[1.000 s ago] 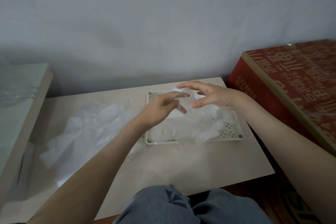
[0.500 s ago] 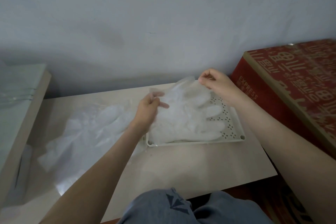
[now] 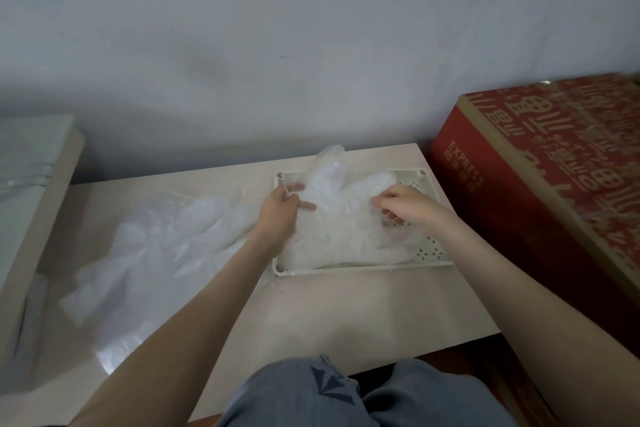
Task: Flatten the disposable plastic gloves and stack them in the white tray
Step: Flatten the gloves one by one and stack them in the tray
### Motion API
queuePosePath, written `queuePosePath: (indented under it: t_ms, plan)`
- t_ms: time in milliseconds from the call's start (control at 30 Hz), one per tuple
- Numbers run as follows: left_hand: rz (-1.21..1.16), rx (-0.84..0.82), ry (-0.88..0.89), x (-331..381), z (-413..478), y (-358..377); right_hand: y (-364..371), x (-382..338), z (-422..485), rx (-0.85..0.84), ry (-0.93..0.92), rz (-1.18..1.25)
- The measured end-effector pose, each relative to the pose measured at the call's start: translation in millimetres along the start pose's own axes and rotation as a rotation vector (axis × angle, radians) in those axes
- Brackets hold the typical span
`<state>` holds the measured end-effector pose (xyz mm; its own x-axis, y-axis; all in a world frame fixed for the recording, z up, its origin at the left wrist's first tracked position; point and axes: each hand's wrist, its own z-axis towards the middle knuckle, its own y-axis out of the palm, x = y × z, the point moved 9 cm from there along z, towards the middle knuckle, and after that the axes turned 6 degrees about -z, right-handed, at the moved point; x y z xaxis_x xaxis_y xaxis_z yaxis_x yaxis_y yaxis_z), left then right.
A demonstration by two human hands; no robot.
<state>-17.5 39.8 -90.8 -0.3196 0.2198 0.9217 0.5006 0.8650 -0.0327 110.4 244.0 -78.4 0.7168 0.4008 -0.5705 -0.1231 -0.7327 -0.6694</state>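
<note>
- Lying spread across a rectangular white plastic tray (image 3: 363, 269), a thin translucent disposable plastic glove (image 3: 343, 225) covers most of the tray's perforated floor. Its fingers fan toward the far and right sides, and one of them pokes past the far rim.
- The person's left hand (image 3: 278, 211) sits at the tray's left rim and grips the glove's left edge. The thumb is on top, and the fingers show as blurred shapes through the film.
- The right hand (image 3: 405, 206) is over the right half of the tray, its fingers curled down onto the glove. Whether they pinch the film or only press on it cannot be told.
- The tray stands on the far right part of a pale beige rectangular tabletop (image 3: 346, 315). Rows of small holes show bare at its near right corner.
- A loose heap of more translucent plastic gloves (image 3: 162, 253) lies on the tabletop just left of the tray, partly under the left forearm. The pieces overlap, so single gloves are hard to tell apart.
- A large red cardboard box (image 3: 512, 204), printed with pale characters and the word EXPRESS, stands to the right of the tabletop, near the tray.
- A piece of furniture with a pale green top (image 3: 31, 156) fills the left edge of the view.
- Grey-blue trouser knees (image 3: 311, 395) show at the bottom, and a plain pale wall (image 3: 311, 28) rises behind the tabletop.
</note>
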Motion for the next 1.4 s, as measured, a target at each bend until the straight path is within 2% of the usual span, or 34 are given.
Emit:
queuePosePath:
  t_ms: [200, 333, 467, 567, 667, 833, 967, 1133, 1267, 1400]
  plan:
    - [-0.065, -0.021, -0.015, 5.3, -8.7, 5.3, 15.9, -13.9, 3.2, -0.049, -0.037, 0.097]
    - [-0.059, -0.17, 0.074, 19.9, -18.2, 16.1, 24.2, -19.8, 4.9, -0.125, -0.054, 0.195]
    - [-0.163, -0.302, 0.125, 28.9, -24.7, 25.3, 24.5, -25.0, -0.3, -0.236, -0.092, 0.285]
    - [-0.28, -0.265, 0.106, 29.3, -22.9, 22.0, 12.0, -31.8, -6.7, -0.25, -0.184, 0.326]
    - [-0.385, -0.199, 0.065, 21.7, -18.5, 14.7, -4.9, -34.7, -12.2, -0.211, -0.269, 0.229]
    - [-0.36, -0.119, 0.038, 6.1, -12.8, 0.9, -25.9, -47.0, -21.9, -0.245, -0.391, 0.331]
    - [-0.256, -0.1, -0.019, -4.7, -11.3, 0.0, -23.3, -36.7, -18.9, -0.306, -0.305, 0.436]
    - [-0.155, -0.06, -0.067, -9.9, -8.2, -0.7, -12.4, -21.3, -18.4, -0.389, -0.227, 0.803]
    - [-0.089, -0.025, -0.127, -19.9, -3.0, 0.5, 7.0, -14.2, -20.7, -0.506, -0.178, 0.774]
    - [-0.089, -0.036, -0.148, -19.5, -3.2, 5.7, 19.6, -17.3, -25.0, -0.537, -0.164, 0.81]
